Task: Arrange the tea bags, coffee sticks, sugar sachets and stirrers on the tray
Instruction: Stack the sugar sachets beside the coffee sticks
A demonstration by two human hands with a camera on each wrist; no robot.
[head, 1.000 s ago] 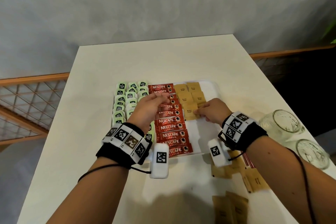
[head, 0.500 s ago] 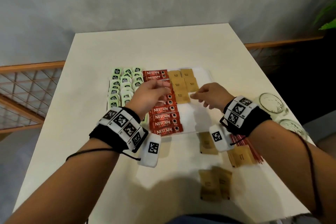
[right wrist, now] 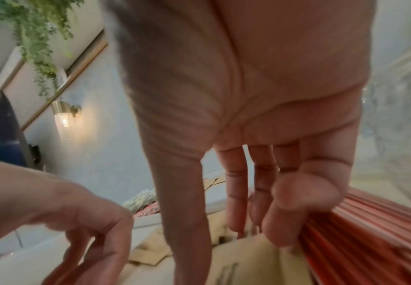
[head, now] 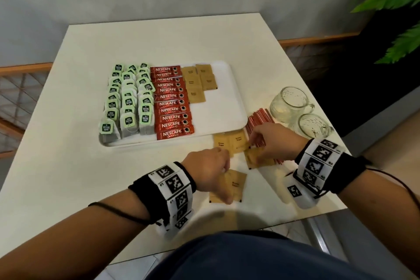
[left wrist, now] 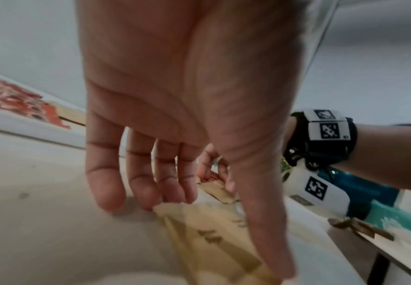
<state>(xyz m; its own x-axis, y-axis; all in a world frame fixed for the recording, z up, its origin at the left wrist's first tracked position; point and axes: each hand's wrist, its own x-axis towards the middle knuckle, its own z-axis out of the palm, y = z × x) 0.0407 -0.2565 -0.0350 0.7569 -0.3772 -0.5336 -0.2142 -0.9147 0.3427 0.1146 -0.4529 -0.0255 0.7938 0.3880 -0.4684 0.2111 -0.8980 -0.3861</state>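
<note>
The white tray (head: 227,107) holds green-tagged tea bags (head: 127,100) on its left, red coffee sticks (head: 172,102) down the middle and several brown sugar sachets (head: 197,82) at the back. More sugar sachets lie loose on the table in front of the tray (head: 229,141). My left hand (head: 225,183) reaches down over the nearest sachet (head: 236,183), fingers at its far edge and thumb at its near edge (left wrist: 214,237). My right hand (head: 255,153) touches another sachet (head: 252,161) that lies partly on the red stirrers (head: 259,123), fingers nearly straight (right wrist: 219,250).
Two glass mugs (head: 291,102) (head: 313,125) lie on their sides right of the stirrers, near the table's right edge. A green plant (head: 391,7) hangs beyond that edge. The tray's right half is bare.
Both hands have pulled back from the tray to the loose sachets in front of it. The view has tilted down toward the table's near edge.
</note>
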